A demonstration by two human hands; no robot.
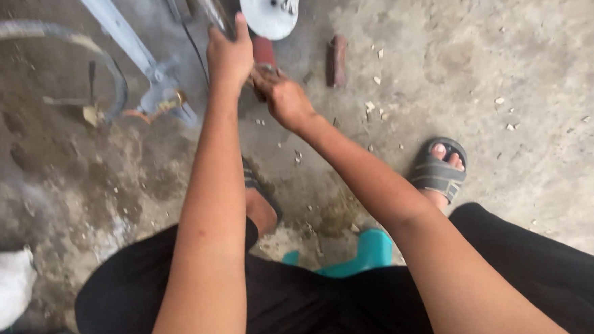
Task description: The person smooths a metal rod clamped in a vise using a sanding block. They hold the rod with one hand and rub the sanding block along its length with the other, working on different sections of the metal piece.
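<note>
My left hand (229,55) is stretched forward and closed around a thin dark bicycle part (211,9) at the top of the view, next to a light blue bicycle frame (124,40). Just right of it, my right hand (281,93) is closed on a small dark tool beside a red-brown cylinder (264,51). What the right hand grips is mostly hidden by the fingers. A round white part (268,9) hangs just above both hands.
A bicycle wheel (67,47) curves at the top left over stained concrete. A brown block (336,60) lies right of the hands. My feet in grey sandals (438,173) rest on the floor, a teal stool (369,251) beneath me. White cloth (2,291) lies lower left.
</note>
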